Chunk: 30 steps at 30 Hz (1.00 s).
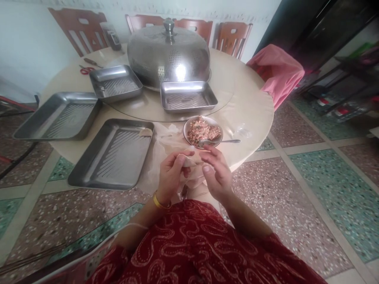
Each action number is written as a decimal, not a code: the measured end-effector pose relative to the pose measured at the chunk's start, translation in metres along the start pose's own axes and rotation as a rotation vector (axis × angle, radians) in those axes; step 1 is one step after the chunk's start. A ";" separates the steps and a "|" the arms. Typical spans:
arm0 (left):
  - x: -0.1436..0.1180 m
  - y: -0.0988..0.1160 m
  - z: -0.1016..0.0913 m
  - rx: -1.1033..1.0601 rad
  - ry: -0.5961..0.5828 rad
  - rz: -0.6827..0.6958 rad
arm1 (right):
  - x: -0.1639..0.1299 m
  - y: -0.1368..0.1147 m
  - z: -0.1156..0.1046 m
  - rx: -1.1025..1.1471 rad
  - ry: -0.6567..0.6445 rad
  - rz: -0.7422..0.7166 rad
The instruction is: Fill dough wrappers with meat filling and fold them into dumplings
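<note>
Nearest: red patterned garment, with yellow wristband around the left wrist. Just beyond, at the near table edge: left hand, fingers curled, closed in a pinch on a pale folded dough wrapper. Right hand, partly open, thumb and fingers apart, just beside the free end of the wrapper; contact with it: cannot tell.

Under and beyond the hands: crumpled translucent plastic sheet. To its left: front metal tray, ribbed, overhanging the table edge, with one pale dumpling in the far right corner.

Past the fingers: bowl of minced filling, with spoon resting in it, handle to the right.

Farther left: side metal tray, then smaller tray. At center: small tray, in front of a large domed metal cover with perforations and a knob.

Far left on the table: red-handled scissors and dark bottle, label too blurred to read. Far right, beyond pink cloth: clear bottles with red labels, lettering too small to read.
</note>
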<state>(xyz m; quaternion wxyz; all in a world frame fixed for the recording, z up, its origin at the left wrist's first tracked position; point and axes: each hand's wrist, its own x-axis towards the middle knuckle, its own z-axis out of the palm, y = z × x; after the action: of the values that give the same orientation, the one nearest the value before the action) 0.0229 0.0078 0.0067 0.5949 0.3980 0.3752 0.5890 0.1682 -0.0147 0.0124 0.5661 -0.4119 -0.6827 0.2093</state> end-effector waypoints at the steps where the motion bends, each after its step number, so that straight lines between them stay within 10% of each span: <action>1: 0.000 0.002 0.000 -0.013 0.001 -0.008 | -0.001 0.001 -0.001 -0.026 0.036 -0.052; 19: -0.006 0.013 0.007 -0.061 -0.032 -0.287 | -0.007 0.004 -0.006 -0.226 -0.041 -0.047; 30: -0.007 0.009 0.003 0.018 -0.013 -0.162 | -0.008 0.002 -0.006 -0.216 -0.049 -0.064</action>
<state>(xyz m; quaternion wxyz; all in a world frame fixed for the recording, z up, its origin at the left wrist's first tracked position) 0.0216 0.0011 0.0164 0.6392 0.3755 0.4078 0.5330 0.1748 -0.0208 0.0079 0.5078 -0.4432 -0.7279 0.1263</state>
